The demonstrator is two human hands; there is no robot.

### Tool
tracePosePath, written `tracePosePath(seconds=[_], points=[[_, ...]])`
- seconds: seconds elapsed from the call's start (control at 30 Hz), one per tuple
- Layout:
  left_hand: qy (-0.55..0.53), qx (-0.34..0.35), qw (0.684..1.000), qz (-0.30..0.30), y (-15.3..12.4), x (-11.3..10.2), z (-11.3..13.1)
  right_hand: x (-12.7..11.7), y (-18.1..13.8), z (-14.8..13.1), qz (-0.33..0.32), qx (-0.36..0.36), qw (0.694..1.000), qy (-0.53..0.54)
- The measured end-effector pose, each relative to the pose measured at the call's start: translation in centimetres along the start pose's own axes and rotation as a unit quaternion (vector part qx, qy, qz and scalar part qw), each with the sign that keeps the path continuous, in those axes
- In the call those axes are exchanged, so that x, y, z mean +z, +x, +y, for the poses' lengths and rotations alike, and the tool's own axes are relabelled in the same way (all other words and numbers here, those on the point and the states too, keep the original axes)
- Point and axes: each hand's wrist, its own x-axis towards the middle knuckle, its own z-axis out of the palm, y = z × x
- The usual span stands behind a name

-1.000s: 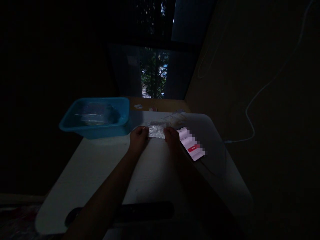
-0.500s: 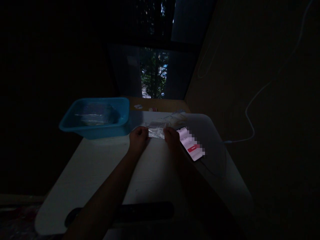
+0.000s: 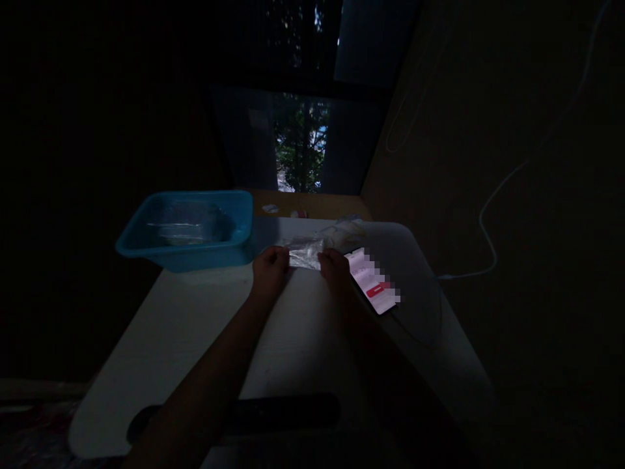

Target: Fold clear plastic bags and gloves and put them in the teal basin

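Between my hands a small clear plastic bag [image 3: 305, 253] is stretched, shiny and crinkled, over the white table [image 3: 288, 339]. My left hand [image 3: 269, 267] is closed on its left edge, thumb against the fingers. At the other end my right hand [image 3: 334, 266] pinches the right edge. Dim light hides whether anything lies inside the bag. More crumpled clear plastic [image 3: 344, 228] rests on the table just behind. Right beside my right hand lies a lit phone [image 3: 374, 286], its screen partly blurred out.
A blue plastic basin [image 3: 215, 253] holding clear plastic packages [image 3: 183, 225] stands at the back left. A white cable [image 3: 488, 221] hangs along the right wall. A dark slot [image 3: 288, 412] runs along the table's near edge. Behind is a window [image 3: 300, 143] with a wooden sill [image 3: 327, 206].
The plastic bag's surface has shifted slightly between my hands, and its creases catch the light differently. My right hand has moved a touch leftward. The basin and phone stay put.
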Motion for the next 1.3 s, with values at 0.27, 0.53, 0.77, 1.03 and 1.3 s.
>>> tracePosePath(seconds=[0.27, 0.53, 0.77, 1.03, 1.3], points=[[0.024, 0.02, 1.0, -0.003, 0.0, 0.0, 0.0, 0.2, 0.3, 0.8, 0.023, -0.009, 1.0, -0.004], [0.032, 0.027, 0.999, 0.002, 0.0, 0.0, 0.1, 0.1, 0.4, 0.8, 0.038, -0.017, 0.998, -0.036], [0.026, 0.024, 0.999, -0.005, 0.1, 0.0, -0.3, 0.2, 0.4, 0.9, 0.04, -0.018, 0.999, -0.023], [-0.002, -0.003, 1.0, -0.025, -0.1, 0.0, 0.3, 0.1, 0.5, 1.0, 0.051, -0.01, 0.999, -0.006], [0.013, -0.002, 1.0, -0.006, -0.2, 0.1, 0.6, 0.1, 0.6, 0.9, 0.027, -0.012, 1.0, 0.001]])
